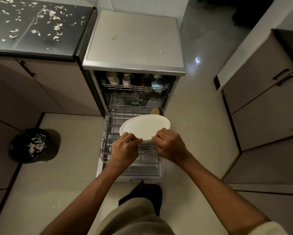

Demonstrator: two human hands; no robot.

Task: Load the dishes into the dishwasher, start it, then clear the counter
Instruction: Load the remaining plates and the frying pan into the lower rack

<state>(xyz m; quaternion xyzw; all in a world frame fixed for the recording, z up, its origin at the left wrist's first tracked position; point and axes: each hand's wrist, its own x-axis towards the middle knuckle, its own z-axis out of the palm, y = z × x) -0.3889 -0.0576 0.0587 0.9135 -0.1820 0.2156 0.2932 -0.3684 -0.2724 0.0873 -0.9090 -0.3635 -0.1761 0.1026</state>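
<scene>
Left to right:

Far left: dark counter (37, 26), littered with pale scraps. Below it on the floor, a black-lined bin (32, 145) with similar scraps inside.

Left hand (124, 150): fingers curled, thumb on top, pinching the near-left rim of the white plate (144, 127). Closed on the plate, nothing else in it.

Plate: held roughly flat, slightly tilted, top face up. It extends away from both hands, so the hands sit on its near edge and most of it lies beyond the fingertips. It hangs over the middle of the lower rack (111, 119), not seated in the tines. Whether its far edge touches the rack can't be told.

Right hand (170, 145): same story, fingers curled under, pinching the near-right rim. The two hands are close together, almost meeting at the rim.

Dishwasher (133, 39): door down, lower rack pulled fully out over it. Cutlery sits in the rack's near part, under the hands, partly hidden. A tan dish (155, 110) stands on edge at the rack's far right corner, just beyond the plate.

Upper rack (135, 87): mostly inside the machine, holding a spotted cup (112, 78) at left, white mugs (127, 79) near the middle, a light blue cup (156, 84) at right.

Right side: cabinet fronts with dark handles (282, 76).
</scene>
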